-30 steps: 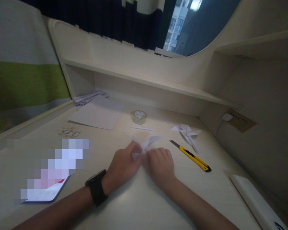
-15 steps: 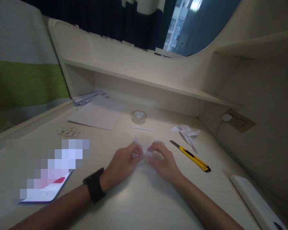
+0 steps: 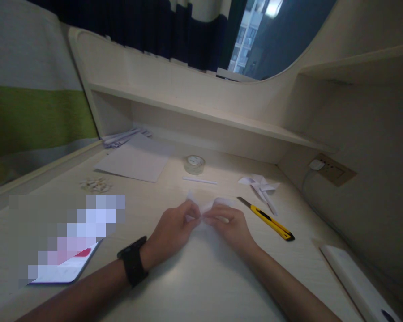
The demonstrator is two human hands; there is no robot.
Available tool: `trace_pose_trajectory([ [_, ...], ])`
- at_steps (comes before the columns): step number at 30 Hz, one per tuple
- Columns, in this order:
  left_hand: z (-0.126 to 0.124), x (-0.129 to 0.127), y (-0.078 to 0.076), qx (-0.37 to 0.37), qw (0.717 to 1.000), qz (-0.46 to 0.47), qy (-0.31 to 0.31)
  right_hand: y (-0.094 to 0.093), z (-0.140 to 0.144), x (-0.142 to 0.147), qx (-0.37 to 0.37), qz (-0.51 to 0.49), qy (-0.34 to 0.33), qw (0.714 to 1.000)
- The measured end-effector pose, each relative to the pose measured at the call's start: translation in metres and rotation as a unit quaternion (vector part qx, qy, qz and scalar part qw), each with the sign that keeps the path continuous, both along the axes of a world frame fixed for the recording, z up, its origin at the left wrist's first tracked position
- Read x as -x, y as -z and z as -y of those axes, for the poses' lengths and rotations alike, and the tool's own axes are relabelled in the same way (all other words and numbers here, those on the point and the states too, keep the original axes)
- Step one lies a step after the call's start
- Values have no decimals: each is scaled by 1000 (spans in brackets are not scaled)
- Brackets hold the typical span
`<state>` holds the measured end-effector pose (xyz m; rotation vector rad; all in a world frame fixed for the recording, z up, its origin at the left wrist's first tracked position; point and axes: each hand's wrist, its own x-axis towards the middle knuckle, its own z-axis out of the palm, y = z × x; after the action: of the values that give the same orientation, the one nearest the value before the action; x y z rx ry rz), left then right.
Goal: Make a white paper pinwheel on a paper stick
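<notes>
Between my hands is a piece of white paper (image 3: 208,205), its points sticking up past my fingers; its exact folds are blurred. My left hand (image 3: 176,227), below a black wristwatch (image 3: 133,260), pinches it from the left. From the right, my right hand (image 3: 230,223) pinches it too, with fingertips meeting the left ones near the centre. Beyond them lies a thin white paper stick (image 3: 200,180). A yellow utility knife (image 3: 270,221) with its blade out rests to the right of my right hand. Past it is a paper pinwheel (image 3: 262,188) on a stick.
A clear tape roll (image 3: 194,165) stands behind the stick. White sheets (image 3: 136,157) lie at back left, with a small pile of pale bits (image 3: 96,184) nearer. A phone (image 3: 67,268), partly pixelated, is at left. A white box-like object (image 3: 352,277) sits at right, below a wall socket (image 3: 336,170).
My right fingers have closed together and moved slightly left, meeting my left fingertips on the paper. My left hand has stayed almost still.
</notes>
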<state>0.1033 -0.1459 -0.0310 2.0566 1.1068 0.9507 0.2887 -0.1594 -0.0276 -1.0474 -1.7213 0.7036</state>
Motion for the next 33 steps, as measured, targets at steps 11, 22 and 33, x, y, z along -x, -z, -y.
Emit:
trace_pose_trajectory([
  [11,3,0,0,-31,999,-21,-8,1,3,0,-88,99,16,991],
  [22,2,14,-22,-43,984,106,-134,-6,-2,-13,9,41,6,999],
  [33,-38,35,-3,137,966,221,13,-3,-1,-7,127,-92,-42,987],
])
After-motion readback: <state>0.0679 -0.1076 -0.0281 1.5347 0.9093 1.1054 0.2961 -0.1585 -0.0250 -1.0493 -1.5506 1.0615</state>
